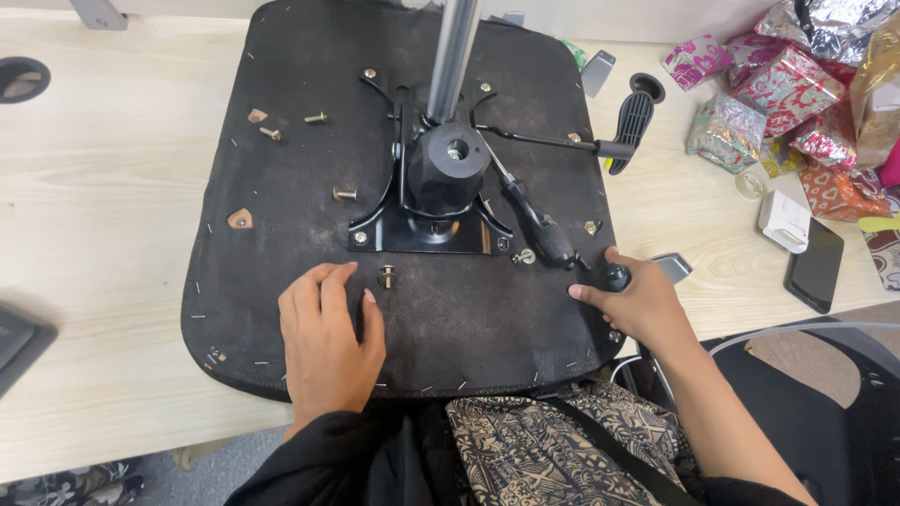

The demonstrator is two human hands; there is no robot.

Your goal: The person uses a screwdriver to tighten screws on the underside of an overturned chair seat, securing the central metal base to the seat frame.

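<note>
My left hand [326, 342] lies flat on the seat [281, 187], fingers together and holding nothing, with a bolt [386, 275] just past my fingertips. My right hand [636, 302] is closed round a black knob [616, 276] at the seat's near right edge. I think the knob belongs to the screwdriver [534, 221] that runs up and left from it toward the bracket [422, 201], but the join is hard to see. The seat rests upside down on the bench [94, 234].
</note>
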